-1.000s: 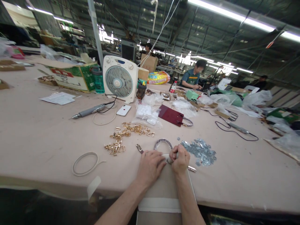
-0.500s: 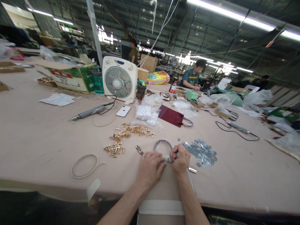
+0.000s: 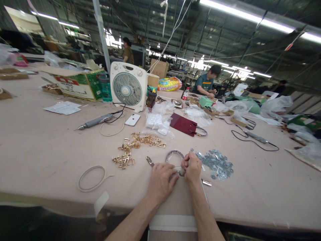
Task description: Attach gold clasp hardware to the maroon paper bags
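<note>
A beige bag piece (image 3: 177,197) lies at the table's front edge and hangs over it. My left hand (image 3: 162,180) is closed on its upper left edge, fingers bent and thumb close to the index finger. My right hand (image 3: 192,167) is a fist at the upper right edge, around something pale that it mostly hides. A small dark spot between the hands is too small to make out. Behind them arches a purple patterned handle (image 3: 175,151). Metal-ended tabs stick out on the left (image 3: 149,161) and right (image 3: 206,182).
Gold fittings (image 3: 125,157) lie left, flat silver metal pieces (image 3: 218,164) right. Behind are a burgundy bag piece (image 3: 183,124), phone (image 3: 132,119), corded tool (image 3: 95,122) and fan (image 3: 128,87). A second corded tool (image 3: 257,136) lies right. A co-worker (image 3: 206,82) is across the table.
My right fist has shifted slightly up and left. My left hand keeps its place on the bag piece. A person in the background has moved left.
</note>
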Motion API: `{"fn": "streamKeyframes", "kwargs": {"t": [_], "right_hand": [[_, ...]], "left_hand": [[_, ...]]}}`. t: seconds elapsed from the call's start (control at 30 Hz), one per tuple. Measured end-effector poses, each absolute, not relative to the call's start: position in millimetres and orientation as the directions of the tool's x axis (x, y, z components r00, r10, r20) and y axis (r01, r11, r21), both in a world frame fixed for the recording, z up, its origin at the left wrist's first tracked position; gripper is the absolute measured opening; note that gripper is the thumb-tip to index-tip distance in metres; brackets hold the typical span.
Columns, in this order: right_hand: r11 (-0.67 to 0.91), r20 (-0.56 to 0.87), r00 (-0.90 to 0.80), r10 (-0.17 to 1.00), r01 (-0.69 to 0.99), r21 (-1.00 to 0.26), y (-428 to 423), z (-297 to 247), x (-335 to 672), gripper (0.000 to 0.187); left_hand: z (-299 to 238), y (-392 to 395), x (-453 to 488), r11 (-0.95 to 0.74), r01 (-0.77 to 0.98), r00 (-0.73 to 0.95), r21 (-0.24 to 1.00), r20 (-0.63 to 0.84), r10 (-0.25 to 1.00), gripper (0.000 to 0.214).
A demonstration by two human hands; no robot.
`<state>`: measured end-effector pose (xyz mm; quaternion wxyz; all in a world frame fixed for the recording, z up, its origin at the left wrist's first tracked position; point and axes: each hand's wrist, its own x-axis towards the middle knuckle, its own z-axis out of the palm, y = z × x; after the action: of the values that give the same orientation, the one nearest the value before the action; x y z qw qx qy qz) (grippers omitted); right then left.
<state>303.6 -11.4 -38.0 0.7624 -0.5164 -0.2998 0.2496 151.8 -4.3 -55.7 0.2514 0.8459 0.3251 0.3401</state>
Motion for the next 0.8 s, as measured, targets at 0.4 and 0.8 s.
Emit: {"fn": "streamKeyframes", "kwargs": {"t": [0.4,0.8], "right_hand": [[0.441,0.391,0.577,0.717,0.059,-0.896,-34,-15,294,0.042],[0.386,0.354,0.597,0.720,0.079,-0.919,-33,-22,293,0.045]], "left_hand": [[-52,-8,149,-0.669,0.352,0.564,0.655,0.423,0.710,0.015],[-52,-11,147,-0.679,0.348,0.567,0.647,0.432,0.701,0.015]]}}
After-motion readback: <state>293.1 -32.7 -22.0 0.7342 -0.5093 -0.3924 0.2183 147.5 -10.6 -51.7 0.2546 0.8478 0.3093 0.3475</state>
